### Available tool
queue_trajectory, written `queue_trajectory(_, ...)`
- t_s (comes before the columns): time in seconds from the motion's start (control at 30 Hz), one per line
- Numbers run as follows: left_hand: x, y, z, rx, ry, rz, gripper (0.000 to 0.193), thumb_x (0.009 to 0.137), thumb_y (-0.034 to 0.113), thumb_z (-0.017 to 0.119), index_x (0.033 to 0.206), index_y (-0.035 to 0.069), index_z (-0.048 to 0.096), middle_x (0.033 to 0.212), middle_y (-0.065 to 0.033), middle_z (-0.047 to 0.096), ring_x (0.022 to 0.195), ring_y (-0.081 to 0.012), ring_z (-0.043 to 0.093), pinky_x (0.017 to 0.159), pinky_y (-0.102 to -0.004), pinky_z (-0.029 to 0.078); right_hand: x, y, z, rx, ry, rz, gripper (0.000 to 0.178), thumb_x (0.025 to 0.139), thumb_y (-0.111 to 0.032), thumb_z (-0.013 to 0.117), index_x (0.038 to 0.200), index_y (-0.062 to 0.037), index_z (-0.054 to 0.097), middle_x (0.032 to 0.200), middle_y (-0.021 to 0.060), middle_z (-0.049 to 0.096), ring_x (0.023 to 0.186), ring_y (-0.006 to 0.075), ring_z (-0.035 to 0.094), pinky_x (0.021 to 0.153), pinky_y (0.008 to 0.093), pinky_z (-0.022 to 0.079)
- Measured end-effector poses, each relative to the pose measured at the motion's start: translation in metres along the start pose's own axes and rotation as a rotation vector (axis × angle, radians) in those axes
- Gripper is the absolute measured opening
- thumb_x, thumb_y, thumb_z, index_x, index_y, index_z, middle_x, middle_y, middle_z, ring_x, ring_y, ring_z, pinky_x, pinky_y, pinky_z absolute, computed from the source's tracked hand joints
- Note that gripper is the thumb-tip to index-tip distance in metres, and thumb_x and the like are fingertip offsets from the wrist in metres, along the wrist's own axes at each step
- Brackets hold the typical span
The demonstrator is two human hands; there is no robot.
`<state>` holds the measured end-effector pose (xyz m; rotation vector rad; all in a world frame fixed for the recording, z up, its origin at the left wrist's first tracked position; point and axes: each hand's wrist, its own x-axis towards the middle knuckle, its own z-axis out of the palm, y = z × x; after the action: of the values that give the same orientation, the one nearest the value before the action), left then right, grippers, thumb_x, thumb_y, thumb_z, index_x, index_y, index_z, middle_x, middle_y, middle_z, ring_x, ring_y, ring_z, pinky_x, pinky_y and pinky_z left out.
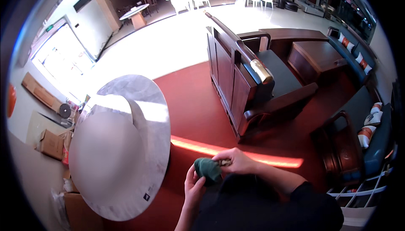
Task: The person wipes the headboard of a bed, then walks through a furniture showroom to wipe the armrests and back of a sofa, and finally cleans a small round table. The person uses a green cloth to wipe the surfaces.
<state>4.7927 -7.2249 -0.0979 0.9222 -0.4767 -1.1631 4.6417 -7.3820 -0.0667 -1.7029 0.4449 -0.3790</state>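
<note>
In front of my body, low in the view, my left hand is closed round a bunched dark green cloth, with the thumb along its near side. Close against the cloth's right side, my right hand has its fingers pinched on a small brownish, speckled thing, too small to make out. Whether that thing is joined to the cloth I cannot tell. Both hands are held above the dark red floor, to the right of a round grey marble-patterned table.
On the table sits a raised pale round turntable. Ahead stands a dark wooden bench, with a wooden table behind it. Cushioned seats line the right. Cardboard boxes are stacked along the left wall. White chairs stand far off.
</note>
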Motion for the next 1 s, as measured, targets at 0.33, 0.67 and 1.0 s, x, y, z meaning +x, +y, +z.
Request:
queue_trajectory(0.33, 0.245, 0.048, 0.004, 0.504, -0.469, -0.121, 0.052, 0.086, 0.000, 0.063, 0.135, 0.001, 0.045, 0.114, -0.0072, 0.060, 0.109, -0.0144, 0.055, 0.095, -0.0307, 0.044, 0.120, -0.050, -0.144, 0.159, 0.309, 0.046, 0.030, 0.084, -0.002, 0.069, 0.113, 0.0002, 0.063, 0.097, 0.0025, 0.067, 0.092, 0.0079, 0.060, 0.082, 0.0245, 0.049)
queue_trajectory(0.67, 0.474, 0.056, 0.160, 0.604, -0.843, 0.164, 0.054, 0.086, -0.002, 0.062, 0.136, 0.005, 0.044, 0.103, -0.0052, 0.059, 0.101, -0.0126, 0.057, 0.090, -0.0273, 0.045, 0.167, -0.028, -0.326, 0.281, 1.039, -0.105, 0.029, 0.085, 0.000, 0.065, 0.113, -0.0007, 0.059, 0.098, 0.0038, 0.065, 0.088, 0.0084, 0.062, 0.079, 0.0230, 0.050)
queue_trajectory(1.0, 0.617, -0.016, 0.260, 1.130, -1.441, 0.854, 0.059, 0.071, 0.022, 0.069, 0.126, 0.005, 0.054, 0.134, -0.0146, 0.049, 0.128, -0.0311, 0.045, 0.110, -0.0540, 0.027, 0.204, 0.036, -0.381, -0.258, 1.143, 0.423, 0.038, 0.083, -0.008, 0.067, 0.119, -0.0015, 0.059, 0.104, 0.0158, 0.067, 0.099, 0.0240, 0.066, 0.084, 0.0331, 0.051)
